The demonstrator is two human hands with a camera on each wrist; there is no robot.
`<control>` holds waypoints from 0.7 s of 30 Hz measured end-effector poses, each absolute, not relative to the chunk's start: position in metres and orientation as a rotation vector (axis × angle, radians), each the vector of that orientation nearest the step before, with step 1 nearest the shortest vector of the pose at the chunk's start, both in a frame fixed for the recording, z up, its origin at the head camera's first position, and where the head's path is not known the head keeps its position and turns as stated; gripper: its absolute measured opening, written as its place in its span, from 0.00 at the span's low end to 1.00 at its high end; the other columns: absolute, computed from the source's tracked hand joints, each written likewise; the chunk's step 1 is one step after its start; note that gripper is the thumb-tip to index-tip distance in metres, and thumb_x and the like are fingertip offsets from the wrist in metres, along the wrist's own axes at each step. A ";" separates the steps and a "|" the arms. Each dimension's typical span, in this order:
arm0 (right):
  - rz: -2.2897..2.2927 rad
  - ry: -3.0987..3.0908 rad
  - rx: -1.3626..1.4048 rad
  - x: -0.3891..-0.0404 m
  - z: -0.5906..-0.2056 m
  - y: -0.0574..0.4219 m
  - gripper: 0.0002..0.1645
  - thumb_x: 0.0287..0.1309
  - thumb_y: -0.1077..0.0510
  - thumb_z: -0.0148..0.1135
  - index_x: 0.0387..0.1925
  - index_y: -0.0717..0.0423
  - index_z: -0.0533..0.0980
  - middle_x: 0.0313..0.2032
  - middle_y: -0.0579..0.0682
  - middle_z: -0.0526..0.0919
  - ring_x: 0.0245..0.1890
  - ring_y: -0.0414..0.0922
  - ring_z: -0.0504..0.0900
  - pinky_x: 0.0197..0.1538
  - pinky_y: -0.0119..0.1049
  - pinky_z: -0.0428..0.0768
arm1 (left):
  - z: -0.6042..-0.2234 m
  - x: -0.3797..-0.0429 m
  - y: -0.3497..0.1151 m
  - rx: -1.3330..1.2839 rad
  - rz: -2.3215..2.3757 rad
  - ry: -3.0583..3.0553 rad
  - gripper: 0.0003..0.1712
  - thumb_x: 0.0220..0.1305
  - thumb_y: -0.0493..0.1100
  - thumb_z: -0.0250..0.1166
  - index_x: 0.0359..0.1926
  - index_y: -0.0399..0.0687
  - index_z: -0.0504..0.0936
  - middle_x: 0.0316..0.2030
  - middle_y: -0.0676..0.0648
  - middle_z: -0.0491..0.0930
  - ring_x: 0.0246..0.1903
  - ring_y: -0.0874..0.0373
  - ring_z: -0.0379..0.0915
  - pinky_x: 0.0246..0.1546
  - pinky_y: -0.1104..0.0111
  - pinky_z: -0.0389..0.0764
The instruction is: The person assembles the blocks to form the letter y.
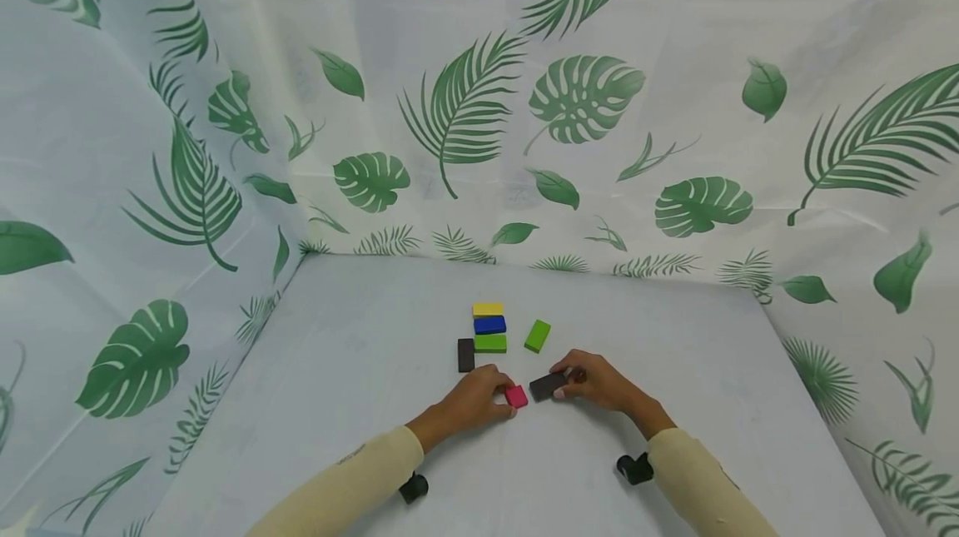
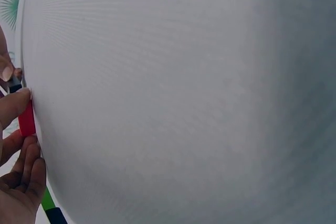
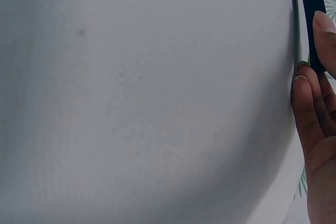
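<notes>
My left hand (image 1: 474, 397) pinches a red block (image 1: 516, 396) between thumb and fingers, low over the white table. In the left wrist view the red block (image 2: 27, 119) shows its long side between the fingertips. To the right, my right hand (image 1: 595, 379) grips a black block (image 1: 548, 386) by its right end. That black block (image 3: 312, 22) points toward the red one, with a small gap between them in the head view. Just beyond my left hand stands another black block (image 1: 466, 355), beside a green block (image 1: 490, 344).
Behind the green block lie a blue block (image 1: 489, 325) and a yellow block (image 1: 488, 310), stacked in a row going away from me. A second green block (image 1: 537, 335) lies angled to their right. Leaf-printed white sheets (image 1: 464, 212) enclose the table (image 1: 360, 329) at the back and sides.
</notes>
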State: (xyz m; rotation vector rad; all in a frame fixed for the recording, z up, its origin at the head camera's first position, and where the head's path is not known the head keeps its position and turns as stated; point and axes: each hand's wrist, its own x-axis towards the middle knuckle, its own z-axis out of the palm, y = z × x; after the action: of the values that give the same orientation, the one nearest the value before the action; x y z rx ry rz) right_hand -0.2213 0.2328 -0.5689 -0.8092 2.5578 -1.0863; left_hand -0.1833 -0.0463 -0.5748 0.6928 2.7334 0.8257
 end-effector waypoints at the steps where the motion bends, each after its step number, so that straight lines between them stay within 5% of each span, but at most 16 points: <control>1: -1.081 2.559 -0.806 -0.222 -0.569 0.232 0.23 0.53 0.54 0.76 0.51 0.54 0.82 0.40 0.47 0.81 0.37 0.40 0.76 0.41 0.30 0.76 | -0.574 -0.183 -0.046 0.691 0.823 2.734 0.22 0.58 0.52 0.75 0.51 0.48 0.85 0.34 0.57 0.75 0.34 0.69 0.67 0.38 0.78 0.74; 21: -1.028 2.566 -0.801 -0.224 -0.569 0.223 0.23 0.55 0.52 0.75 0.52 0.53 0.81 0.42 0.46 0.81 0.38 0.37 0.76 0.43 0.30 0.77 | -0.573 -0.183 -0.046 0.689 0.824 2.733 0.22 0.58 0.51 0.75 0.52 0.48 0.85 0.34 0.57 0.75 0.34 0.69 0.68 0.38 0.78 0.74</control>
State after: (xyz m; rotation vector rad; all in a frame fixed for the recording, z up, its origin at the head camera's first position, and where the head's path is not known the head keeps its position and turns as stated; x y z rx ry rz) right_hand -0.2236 0.2228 -0.5688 -0.8014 2.5658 -1.0275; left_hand -0.1831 -0.0461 -0.5735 0.6894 2.7329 0.8244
